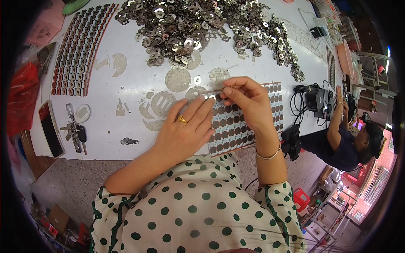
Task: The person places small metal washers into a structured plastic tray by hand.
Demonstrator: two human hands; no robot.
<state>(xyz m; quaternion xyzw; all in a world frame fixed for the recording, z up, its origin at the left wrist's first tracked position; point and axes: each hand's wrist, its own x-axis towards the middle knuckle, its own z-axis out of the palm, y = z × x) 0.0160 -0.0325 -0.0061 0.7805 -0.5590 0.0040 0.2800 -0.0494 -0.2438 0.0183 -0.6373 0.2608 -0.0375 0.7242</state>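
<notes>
Under my hands lies a panel of circuit boards, with rows of dark round pieces on it. My left hand rests at the panel's upper left corner, fingers stretched out and lying flat. A small shiny metal disc shows at its fingertips. Above the same corner, my right hand is closed in a pinch of thumb and forefinger; what is between them, if anything, is too small to make out. One loose metal disc lies on the table just beyond my fingers.
A large heap of metal discs spreads across the far side. Another filled panel lies far left, above a phone and keys. At right are a black box with cables and a person working.
</notes>
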